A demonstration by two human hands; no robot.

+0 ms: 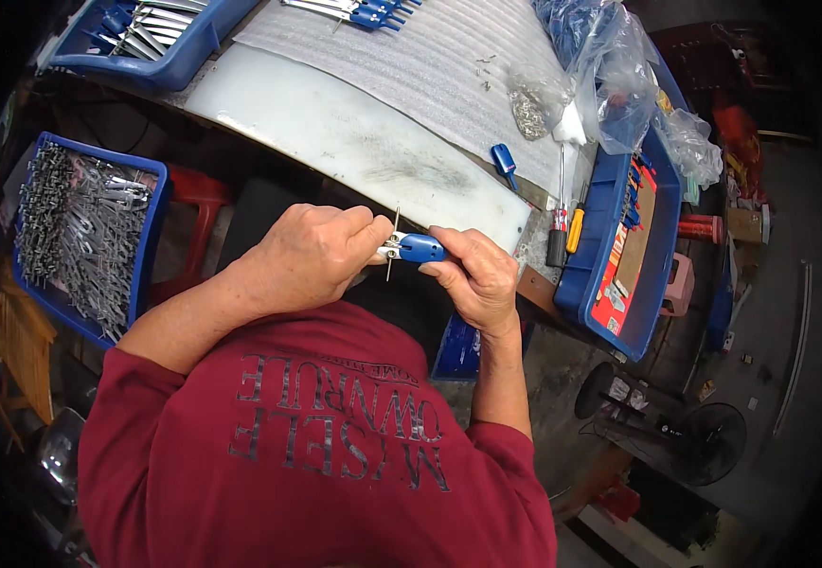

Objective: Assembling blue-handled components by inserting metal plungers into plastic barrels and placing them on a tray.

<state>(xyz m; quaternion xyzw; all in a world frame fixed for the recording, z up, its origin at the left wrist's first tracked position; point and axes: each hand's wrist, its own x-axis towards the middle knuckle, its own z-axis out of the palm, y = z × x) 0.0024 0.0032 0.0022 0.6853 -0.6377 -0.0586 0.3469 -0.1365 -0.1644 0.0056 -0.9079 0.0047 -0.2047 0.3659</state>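
In front of my chest I hold a small assembly (419, 248), made of a rounded blue plastic piece and silvery metal, with a thin metal strip sticking out crosswise. My left hand (321, 244) is closed around its metal end, where fingers hide most of what they grip. At the other end, my right hand (477, 276) pinches the blue piece between thumb and fingers. A loose blue plastic piece (504, 160) lies on the bench beyond my right hand. Several blue-and-silver assemblies (373, 13) rest at the bench's far side.
A white board (278, 104) edges the bench, beside foam sheeting (430, 62). At left, a blue bin (157, 256) holds many metal parts; another blue bin (146, 71) stands far left. Screwdrivers (557, 241) lie near a blue tray (577, 284) at right. A plastic bag (529, 109) holds small metal pieces.
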